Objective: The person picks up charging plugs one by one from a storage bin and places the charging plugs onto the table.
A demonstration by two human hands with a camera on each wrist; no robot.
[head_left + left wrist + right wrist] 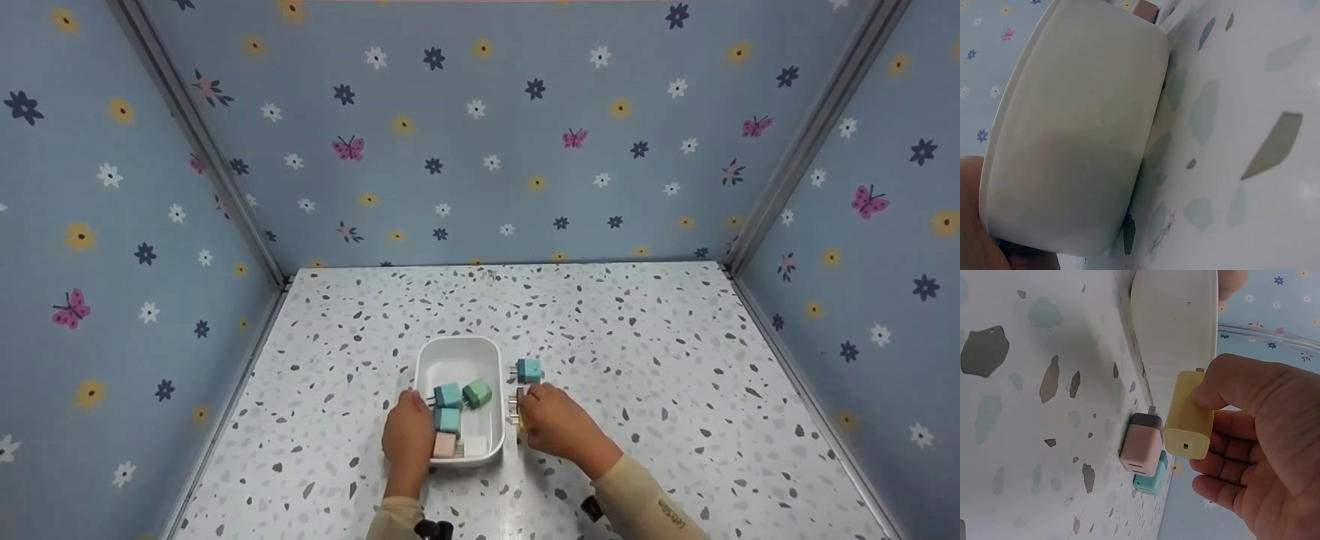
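A white plastic box (459, 347) stands on the table, and my left hand (409, 431) grips its near left side; in the left wrist view the box's outer wall (1072, 124) fills much of the picture. Inside lie charger plugs: two teal, a green one (477, 393), a pink one (445, 445) and a white one (475, 447). My right hand (559, 421) pinches a yellow charger plug (1188, 416) between thumb and fingers, just right of the box. Beside it on the table are a pink and grey charger plug (1141, 444) and a teal charger plug (529, 370).
The speckled white table (637, 337) is bounded by blue flowered walls (480, 135) at the back and both sides. Grey metal rails (817, 135) run along the corners.
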